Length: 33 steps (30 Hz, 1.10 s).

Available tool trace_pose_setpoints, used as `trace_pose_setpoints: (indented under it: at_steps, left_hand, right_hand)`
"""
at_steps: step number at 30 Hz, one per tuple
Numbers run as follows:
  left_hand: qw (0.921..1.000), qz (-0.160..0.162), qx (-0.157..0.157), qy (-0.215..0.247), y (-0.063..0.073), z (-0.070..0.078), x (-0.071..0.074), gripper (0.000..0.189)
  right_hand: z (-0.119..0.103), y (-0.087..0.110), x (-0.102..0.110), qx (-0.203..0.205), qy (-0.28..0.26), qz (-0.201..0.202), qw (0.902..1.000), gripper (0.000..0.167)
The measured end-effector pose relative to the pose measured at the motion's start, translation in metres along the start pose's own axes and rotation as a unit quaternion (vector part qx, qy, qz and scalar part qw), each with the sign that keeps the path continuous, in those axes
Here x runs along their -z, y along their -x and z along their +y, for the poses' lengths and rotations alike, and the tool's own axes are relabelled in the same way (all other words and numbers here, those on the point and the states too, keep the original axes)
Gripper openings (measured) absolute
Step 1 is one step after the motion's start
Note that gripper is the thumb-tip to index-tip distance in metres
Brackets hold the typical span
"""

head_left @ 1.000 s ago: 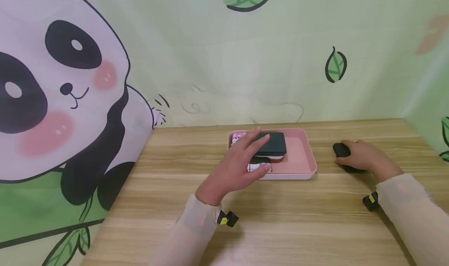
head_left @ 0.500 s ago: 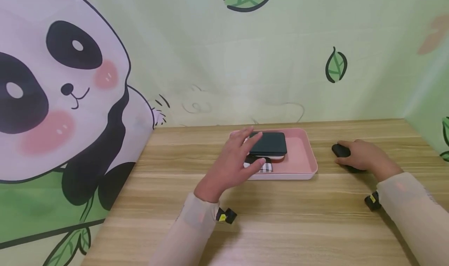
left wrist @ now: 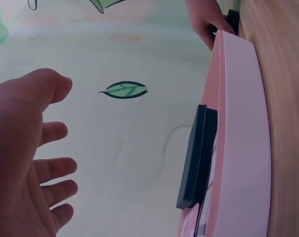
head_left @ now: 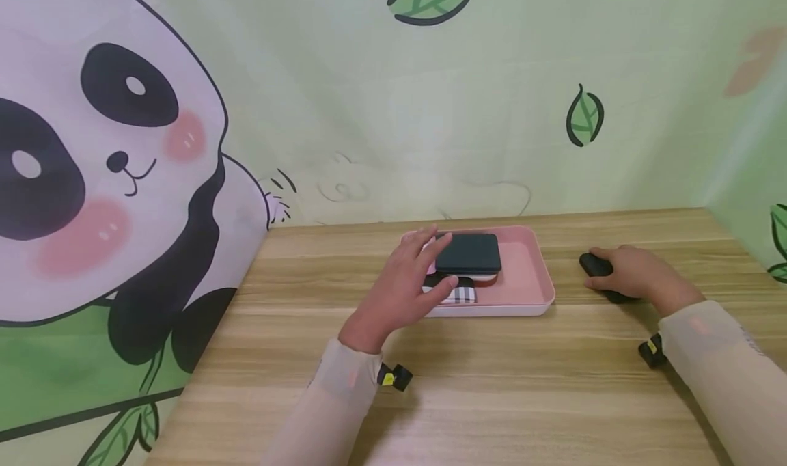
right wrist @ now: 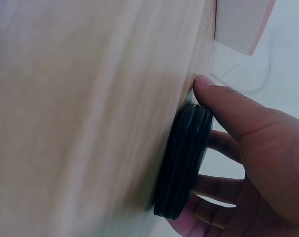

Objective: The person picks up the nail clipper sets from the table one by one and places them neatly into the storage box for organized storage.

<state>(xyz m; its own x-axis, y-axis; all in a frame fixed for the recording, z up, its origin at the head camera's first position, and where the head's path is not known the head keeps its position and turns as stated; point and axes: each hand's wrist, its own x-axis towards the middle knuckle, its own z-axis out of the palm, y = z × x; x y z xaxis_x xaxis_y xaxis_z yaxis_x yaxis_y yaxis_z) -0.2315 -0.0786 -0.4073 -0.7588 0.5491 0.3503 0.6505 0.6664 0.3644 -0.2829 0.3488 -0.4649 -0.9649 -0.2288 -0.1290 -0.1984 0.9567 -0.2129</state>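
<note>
My right hand (head_left: 636, 275) grips a black oblong object (head_left: 596, 265) with rounded ends on the table, right of the tray. In the right wrist view, this black object (right wrist: 183, 163) shows a grooved side; the thumb lies at its near end and the fingers reach along its far side. My left hand (head_left: 396, 281) hovers over the left part of a pink tray (head_left: 525, 268), fingers spread, holding nothing. Inside the tray, a flat dark green rectangular case (head_left: 470, 253) lies on top of a white-edged item. A black-and-white checked item (head_left: 462, 295) lies in front, partly hidden by the left thumb.
The tray stands on a wood-grain table (head_left: 522, 384), its right part showing bare pink floor. Behind the table hangs a green backdrop (head_left: 369, 111) with a panda and leaves. Each wrist carries a small black device (head_left: 393, 377).
My left hand has shifted slightly left, uncovering more of the dark green case and the checked item. My right hand stays on the black object, which has barely moved left.
</note>
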Motion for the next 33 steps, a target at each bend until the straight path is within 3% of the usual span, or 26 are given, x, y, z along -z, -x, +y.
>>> trace_pose_setpoints:
  at_steps: [5, 12, 19, 33]
  left_hand:
    - [0.9999, 0.002, 0.013, 0.009, -0.002, -0.008, -0.005, 0.066]
    - [0.9956, -0.013, 0.091, 0.012, -0.004, -0.037, -0.023, 0.067]
    - [0.9904, -0.006, 0.135, 0.031, -0.003, -0.062, -0.034, 0.073]
    - [0.9851, -0.018, 0.168, 0.032, 0.000, -0.068, -0.038, 0.070]
  right_hand:
    - [0.002, -0.001, -0.001, 0.003, 0.000, 0.003, 1.0000, 0.083]
    - [0.002, -0.002, 0.001, 0.009, 0.002, 0.004, 0.9999, 0.082]
    - [0.001, -0.002, 0.002, 0.010, -0.002, 0.005, 0.9999, 0.082]
    - [-0.002, 0.001, 0.003, 0.012, 0.001, 0.009, 0.9999, 0.082]
